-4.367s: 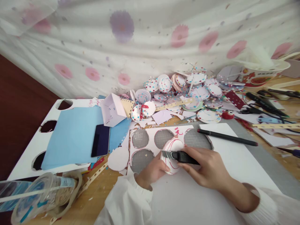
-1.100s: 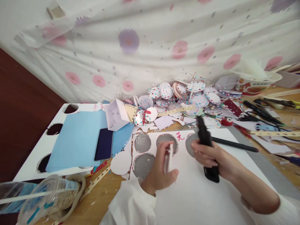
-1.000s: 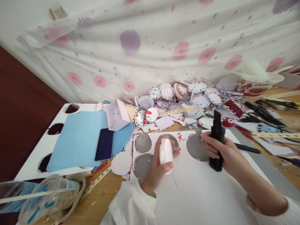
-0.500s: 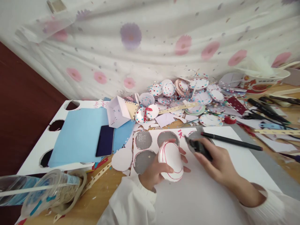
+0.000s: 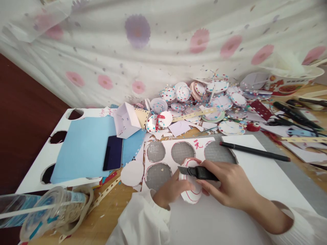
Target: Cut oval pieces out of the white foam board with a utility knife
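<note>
My left hand (image 5: pixel 171 190) grips a white foam-board disc (image 5: pixel 192 195) marked with curved red lines, its thumb on the face. A black utility knife (image 5: pixel 205 173) is in my right hand (image 5: pixel 228 185), the blade lying across the upper part of the disc and pointing left. Fingers of my right hand come close to the disc's right side; whether they touch it I cannot tell. Beneath both hands lies a white board (image 5: pixel 201 221) with round holes cut along its far and left sides. A loose white disc (image 5: pixel 132 173) rests left of it.
A black marker (image 5: pixel 255 151) lies on the board at right, over a grey cutting mat (image 5: pixel 274 166). Decorated paper discs (image 5: pixel 217 102) pile up behind. At left are a phone (image 5: pixel 112 153), blue sheets (image 5: pixel 81 146), a white paper box (image 5: pixel 127 120) and a clear plastic cup (image 5: pixel 48 214).
My right hand has brought the knife leftward and down onto the disc, where before it was held apart to the right. The disc has tilted and shifted slightly right in my left hand.
</note>
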### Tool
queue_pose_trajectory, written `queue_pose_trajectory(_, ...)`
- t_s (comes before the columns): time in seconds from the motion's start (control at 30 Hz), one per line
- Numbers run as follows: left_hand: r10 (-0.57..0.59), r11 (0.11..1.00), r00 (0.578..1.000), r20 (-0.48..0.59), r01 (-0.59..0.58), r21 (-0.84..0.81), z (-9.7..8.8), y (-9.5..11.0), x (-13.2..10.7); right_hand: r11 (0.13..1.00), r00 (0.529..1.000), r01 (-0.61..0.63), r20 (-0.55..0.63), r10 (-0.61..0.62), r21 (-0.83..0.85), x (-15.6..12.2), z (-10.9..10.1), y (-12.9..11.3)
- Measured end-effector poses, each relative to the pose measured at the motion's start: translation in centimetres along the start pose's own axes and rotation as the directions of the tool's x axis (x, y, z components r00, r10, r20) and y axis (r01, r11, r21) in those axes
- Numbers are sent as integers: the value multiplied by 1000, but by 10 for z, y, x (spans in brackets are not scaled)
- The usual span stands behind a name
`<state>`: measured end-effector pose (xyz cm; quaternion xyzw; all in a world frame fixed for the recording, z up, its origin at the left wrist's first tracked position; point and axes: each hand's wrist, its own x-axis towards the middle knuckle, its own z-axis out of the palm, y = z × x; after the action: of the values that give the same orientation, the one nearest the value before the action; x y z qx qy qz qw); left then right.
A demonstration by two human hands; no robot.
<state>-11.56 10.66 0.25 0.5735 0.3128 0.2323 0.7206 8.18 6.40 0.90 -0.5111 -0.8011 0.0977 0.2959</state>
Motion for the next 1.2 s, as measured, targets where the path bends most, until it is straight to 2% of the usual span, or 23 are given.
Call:
queue_pose_trajectory(0.2, 27, 999, 995, 94, -23, -37, 9, 21, 3, 999, 998, 36, 55, -36, 4, -1, 5, -3)
queue_pose_trajectory(0.3, 12, 998, 995, 103, -7, -55, 12, 26, 3, 1000, 996, 20, 88, -22, 21, -2, 6, -3)
queue_pose_trajectory(0.43, -4, 997, 990, 143, 14, -71, 10, 20, 4, 1000, 991, 0, 132, -4, 31, -3, 7, -3)
queue_pose_trajectory(0.53, 25, 998, 995, 99, -19, -59, 8, 14, 4, 999, 991, -6, 134, 1, 39, -3, 7, -3)
queue_pose_trajectory(0.77, 8, 999, 994, 108, -4, -39, 10, 19, 3, 998, 993, 10, 113, -17, 61, -4, 8, -7)
queue_pose_trajectory(0.87, 42, 999, 996, 84, -45, 27, 10, 19, 4, 999, 995, -31, 96, 28, 32, -5, 8, -5)
queue_pose_trajectory(1.0, 112, 988, 988, 108, -123, 98, 8, 16, 6, 997, 994, -70, 89, 66, 45, -6, 7, -1)
queue_pose_trajectory(1.1, 80, 992, 991, 109, -90, 90, 8, 15, 6, 996, 990, -61, 132, 51, 72, -6, 5, -2)
queue_pose_trajectory(1.2, 31, 999, 991, 129, -27, -27, 9, 13, 3, 995, 988, -34, 156, 19, 94, -4, 3, -6)
